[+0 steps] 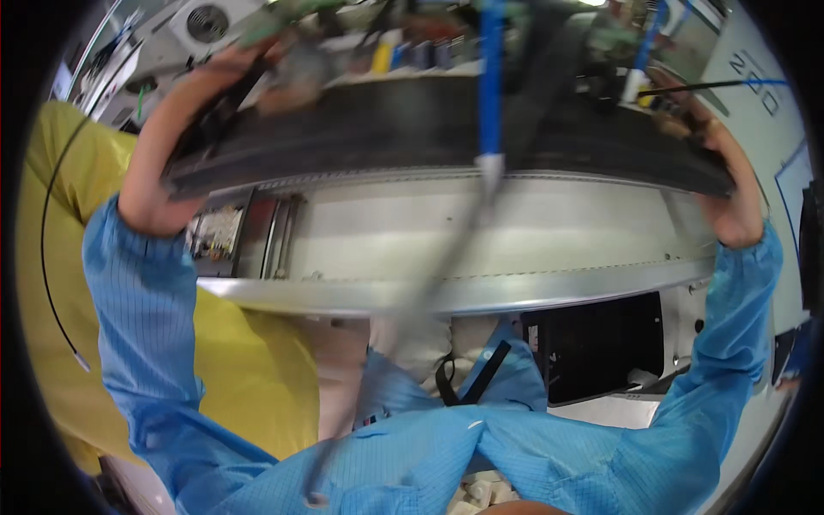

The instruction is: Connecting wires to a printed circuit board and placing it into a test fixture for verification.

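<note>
A long, black panel [386,133] is gripped near both ends and held crosswise, its length set from left to right. The far part of a pale metal surface [378,227] is overlapped by its near edge. Its surface is blurred; whether it is attached anywhere cannot be told.

Large dark block characters [754,83] stand in a short slanting row on the pale wall [751,30], just outward of the right hand [728,159] and its grip, large enough to read; past the gripped dark panel [412,129], the small coloured items [384,57] are too blurred for lettering to show
</note>
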Tool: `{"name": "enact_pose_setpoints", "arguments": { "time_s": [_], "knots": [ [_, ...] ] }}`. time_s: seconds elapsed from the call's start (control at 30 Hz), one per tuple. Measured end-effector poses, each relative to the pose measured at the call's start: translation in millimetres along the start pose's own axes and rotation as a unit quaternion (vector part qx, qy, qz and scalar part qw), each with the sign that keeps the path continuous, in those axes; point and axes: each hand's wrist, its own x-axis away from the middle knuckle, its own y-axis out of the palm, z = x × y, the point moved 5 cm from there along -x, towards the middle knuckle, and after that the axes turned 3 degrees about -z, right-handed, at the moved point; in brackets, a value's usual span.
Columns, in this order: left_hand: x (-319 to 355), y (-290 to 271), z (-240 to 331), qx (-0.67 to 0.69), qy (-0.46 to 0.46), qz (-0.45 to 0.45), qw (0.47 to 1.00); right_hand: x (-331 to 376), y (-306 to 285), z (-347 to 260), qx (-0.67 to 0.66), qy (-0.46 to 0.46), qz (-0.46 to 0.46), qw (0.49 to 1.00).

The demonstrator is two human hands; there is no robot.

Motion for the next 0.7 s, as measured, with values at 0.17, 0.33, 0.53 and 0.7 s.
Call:
{"name": "enact_pose_setpoints", "arguments": {
  "time_s": [0.17,0.33,0.53,0.7],
  "knots": [
    [4,-41,-22,0.05,-0.098,0.091,0.99,-7,2,-4,-0.039,0.035,0.018,0.998],
    [12,-38,-34,-0.145,-0.106,0.064,0.982,-7,11,5,-0.001,0.022,-0.012,1.0],
    [-6,-5,-27,-0.07,-0.132,-0.007,0.989,6,12,15,0.007,0.013,0.003,1.0],
    [-11,1,-22,-0.349,-0.039,-0.03,0.936,21,26,9,0.02,0.023,0.022,0.999]
  ]
}}
